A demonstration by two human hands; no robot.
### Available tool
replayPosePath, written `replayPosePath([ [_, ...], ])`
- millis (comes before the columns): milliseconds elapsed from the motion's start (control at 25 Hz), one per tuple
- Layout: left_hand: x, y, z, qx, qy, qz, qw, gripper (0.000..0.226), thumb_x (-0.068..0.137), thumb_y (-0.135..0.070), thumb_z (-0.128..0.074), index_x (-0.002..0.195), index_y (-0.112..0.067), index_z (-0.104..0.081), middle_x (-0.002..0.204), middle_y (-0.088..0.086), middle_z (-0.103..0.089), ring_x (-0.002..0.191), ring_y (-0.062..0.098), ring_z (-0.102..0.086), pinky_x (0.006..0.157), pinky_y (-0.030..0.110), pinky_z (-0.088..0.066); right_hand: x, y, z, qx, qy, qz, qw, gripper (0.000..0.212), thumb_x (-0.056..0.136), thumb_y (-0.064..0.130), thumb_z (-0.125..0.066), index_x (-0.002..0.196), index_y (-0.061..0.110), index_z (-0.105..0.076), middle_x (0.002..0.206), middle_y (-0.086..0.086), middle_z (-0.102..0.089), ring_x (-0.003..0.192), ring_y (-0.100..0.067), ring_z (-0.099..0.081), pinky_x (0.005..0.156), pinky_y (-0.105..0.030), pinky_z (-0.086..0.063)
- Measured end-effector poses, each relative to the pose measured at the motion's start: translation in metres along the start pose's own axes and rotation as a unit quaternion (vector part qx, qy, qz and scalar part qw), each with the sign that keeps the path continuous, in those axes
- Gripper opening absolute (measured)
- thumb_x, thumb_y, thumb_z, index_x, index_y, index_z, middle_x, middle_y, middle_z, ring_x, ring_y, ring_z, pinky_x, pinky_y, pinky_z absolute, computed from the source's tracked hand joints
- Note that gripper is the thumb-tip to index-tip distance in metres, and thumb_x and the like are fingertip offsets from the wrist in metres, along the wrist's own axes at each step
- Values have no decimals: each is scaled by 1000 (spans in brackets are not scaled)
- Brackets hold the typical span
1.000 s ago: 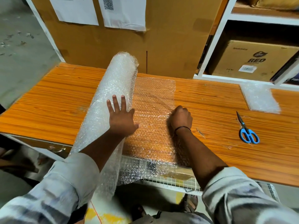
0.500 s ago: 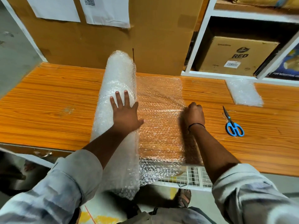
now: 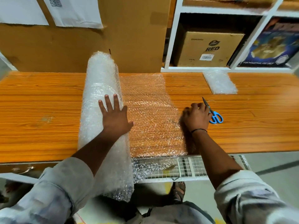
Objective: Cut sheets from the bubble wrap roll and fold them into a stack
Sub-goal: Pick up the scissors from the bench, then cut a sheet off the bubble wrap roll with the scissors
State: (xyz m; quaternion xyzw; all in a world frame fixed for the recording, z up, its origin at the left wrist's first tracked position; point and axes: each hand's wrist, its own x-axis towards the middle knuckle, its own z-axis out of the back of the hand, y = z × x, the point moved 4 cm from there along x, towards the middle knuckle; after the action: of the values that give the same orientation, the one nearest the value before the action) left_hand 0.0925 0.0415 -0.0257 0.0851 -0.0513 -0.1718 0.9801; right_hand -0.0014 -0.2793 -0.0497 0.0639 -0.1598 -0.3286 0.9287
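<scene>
Bubble wrap roll point(image 3: 100, 88), laid across the table point(image 3: 40, 110) and overhanging its near edge, is pinned by the flat, straight-fingered left grip point(image 3: 115, 117); what the curled right grip point(image 3: 196, 117) at the scissors point(image 3: 216, 118) holds cannot be told, so the unrolled sheet point(image 3: 150, 113) may lie unheld and be cut crooked.

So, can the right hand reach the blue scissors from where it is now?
Probably yes. The right hand is right beside the scissors on the table, at the blades, with nothing between them. The left hand rests flat on the bubble wrap roll, out of the way.
</scene>
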Motion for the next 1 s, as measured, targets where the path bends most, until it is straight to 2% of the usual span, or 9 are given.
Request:
replayPosePath([
  [200, -19, -40, 7, -41, 12, -60, 997, 78, 89, -76, -49, 151, -30, -43, 171, 18, -3, 155, 48, 7, 120, 70, 7, -6, -64, 16, -34, -19, -87, 995, 31, 98, 21, -57, 122, 2, -63, 122, -26, -58, 115, -48, -52, 93, -56, -44],
  [360, -32, -66, 12, -66, 45, -80, 994, 76, 91, -73, -48, 152, -28, -42, 171, 17, -5, 156, 47, 3, 119, 68, 8, 0, -81, 22, -54, 42, -57, 996, 29, 101, 18, -54, 120, -1, -66, 115, -26, -65, 111, -46, -58, 87, -51, -49],
  [480, -45, -78, 14, -89, 45, -82, 992, 75, 92, -71, -49, 153, -28, -40, 171, 16, -9, 156, 47, 0, 120, 67, 4, 1, -82, 27, -24, 51, -52, 997, 29, 102, 18, -55, 124, 0, -64, 114, -26, -65, 107, -46, -61, 80, -46, -51],
  [600, -65, -91, 14, -106, 61, -87, 989, 75, 94, -69, -47, 156, -27, -35, 171, 13, -10, 156, 45, -1, 122, 66, 1, 2, -81, 28, -6, 109, -62, 992, 29, 102, 16, -56, 126, 0, -55, 118, -27, -63, 109, -47, -62, 78, -47, -51],
  [720, -90, -104, 17, -130, 69, -97, 984, 76, 95, -70, -44, 157, -28, -34, 171, 11, -13, 157, 43, -4, 123, 65, -1, -4, -74, 38, -2, 181, -37, 983, 36, 101, 23, -60, 126, 0, -50, 121, -26, -64, 109, -45, -64, 73, -44, -48],
  [840, -126, -114, 15, -141, 45, -103, 984, 85, 91, -79, -40, 158, -27, -32, 171, 10, -15, 157, 41, -6, 124, 64, 0, -29, -68, 51, 109, 229, -40, 966, 41, 97, 26, -67, 127, 0, -56, 116, -25, -69, 104, -41, -67, 74, -42, -53],
  [880, -139, -117, 14, -136, 40, -105, 984, 90, 88, -82, -41, 157, -26, -31, 171, 10, -14, 157, 41, -7, 124, 63, 0, -43, -66, 55, 198, 244, -60, 947, 38, 96, 19, -67, 129, 2, -58, 112, -23, -71, 98, -37, -69, 72, -40, -55],
  [920, -152, -118, 11, -123, 35, -107, 986, 95, 84, -85, -44, 157, -25, -32, 171, 11, -14, 157, 41, -7, 124, 63, -2, -60, -63, 58, 311, 267, -91, 908, 37, 96, 10, -65, 131, 3, -59, 108, -21, -72, 91, -33, -70, 66, -36, -56],
  [1000, -173, -116, 7, -85, 15, -101, 991, 100, 75, -83, -60, 152, -22, -41, 169, 13, -22, 155, 43, -15, 123, 64, -12, -103, -54, 63, 526, 322, -156, 772, 40, 95, -6, -63, 133, 4, -57, 112, -17, -71, 86, -30, -72, 60, -32, -60],
])
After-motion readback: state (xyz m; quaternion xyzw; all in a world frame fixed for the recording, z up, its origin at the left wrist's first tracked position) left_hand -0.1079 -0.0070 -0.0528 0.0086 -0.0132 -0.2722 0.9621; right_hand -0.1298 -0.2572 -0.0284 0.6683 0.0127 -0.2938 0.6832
